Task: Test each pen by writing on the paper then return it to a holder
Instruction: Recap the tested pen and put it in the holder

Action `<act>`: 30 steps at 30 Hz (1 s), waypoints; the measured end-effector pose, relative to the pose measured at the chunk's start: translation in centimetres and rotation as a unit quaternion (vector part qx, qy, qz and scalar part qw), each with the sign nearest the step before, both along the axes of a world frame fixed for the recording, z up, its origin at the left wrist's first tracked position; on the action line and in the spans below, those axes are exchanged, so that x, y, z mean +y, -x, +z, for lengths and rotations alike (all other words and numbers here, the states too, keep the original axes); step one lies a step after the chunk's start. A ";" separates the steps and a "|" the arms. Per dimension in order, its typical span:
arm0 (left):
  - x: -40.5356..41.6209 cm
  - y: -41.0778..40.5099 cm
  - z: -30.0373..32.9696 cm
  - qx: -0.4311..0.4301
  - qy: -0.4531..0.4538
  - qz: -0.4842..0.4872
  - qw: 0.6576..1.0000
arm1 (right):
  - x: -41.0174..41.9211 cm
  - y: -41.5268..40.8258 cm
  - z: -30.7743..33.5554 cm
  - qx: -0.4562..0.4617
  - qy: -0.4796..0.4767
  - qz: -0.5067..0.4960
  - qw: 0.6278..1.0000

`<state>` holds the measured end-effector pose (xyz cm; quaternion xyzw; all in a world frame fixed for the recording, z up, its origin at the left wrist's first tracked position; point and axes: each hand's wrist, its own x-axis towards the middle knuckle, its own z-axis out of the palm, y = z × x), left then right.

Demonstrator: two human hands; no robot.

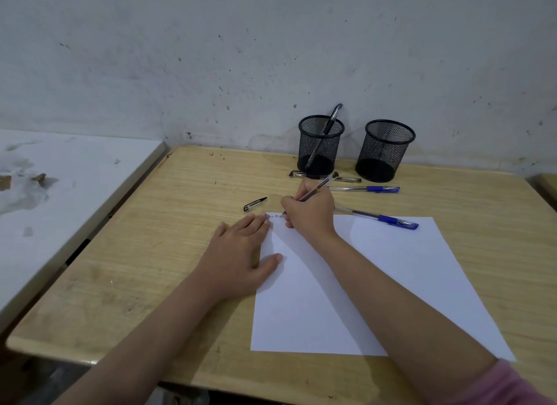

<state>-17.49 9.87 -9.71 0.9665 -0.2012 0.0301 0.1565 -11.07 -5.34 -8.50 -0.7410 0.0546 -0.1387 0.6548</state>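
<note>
White sheet of paper point(361, 284), flat on the wooden counter point(150, 253), is steadied at its left edge by the flat, relaxed left hand point(241, 253). A black pen point(313, 190) is gripped in the right hand point(310, 211), tip at the top-left corner beside faint script. Step judged: writing test. Next: recapping with the loose cap point(254, 204), then return to a mesh holder point(321, 145).

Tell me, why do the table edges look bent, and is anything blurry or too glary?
Head view: the wide lens bows the table edges; light is soft, with faint shadows beside the left hand and under the right hand; no harsh glare on the paper; the tiny writing by the pen is unreadable.
</note>
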 end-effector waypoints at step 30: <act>-1.3 -4.4 3.4 -0.095 0.325 0.129 0.932 | -2.3 1.8 2.9 -0.007 -0.039 0.059 0.997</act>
